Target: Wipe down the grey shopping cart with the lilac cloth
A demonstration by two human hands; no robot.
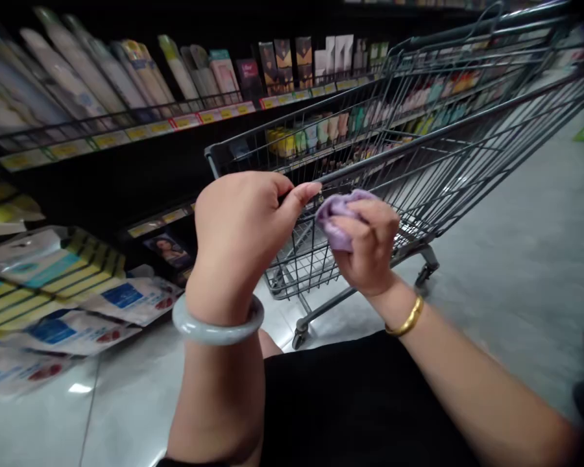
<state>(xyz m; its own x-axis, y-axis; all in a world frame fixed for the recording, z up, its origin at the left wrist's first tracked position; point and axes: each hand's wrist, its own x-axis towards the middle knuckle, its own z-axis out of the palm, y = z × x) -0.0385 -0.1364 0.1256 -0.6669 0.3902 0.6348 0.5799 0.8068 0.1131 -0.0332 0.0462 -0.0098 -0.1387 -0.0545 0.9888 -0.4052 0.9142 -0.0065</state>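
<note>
My left hand [243, 224] is closed round the near handle bar of a dark wire shopping cart [448, 139], thumb stretched along the bar. A pale jade bangle sits on that wrist. My right hand [367, 250], with a gold bangle at the wrist, is bunched round a crumpled purple cloth [338, 214] and presses it against the cart's rim right beside my left thumb. The cart basket shows nothing inside it.
Dark store shelves [126, 133] run along the left with tubes, boxes and yellow price tags. Flat packets [78, 305] lie on the lowest shelf near the floor. Glossy grey floor [516, 272] stretches to the right of the cart. My black clothing fills the bottom middle.
</note>
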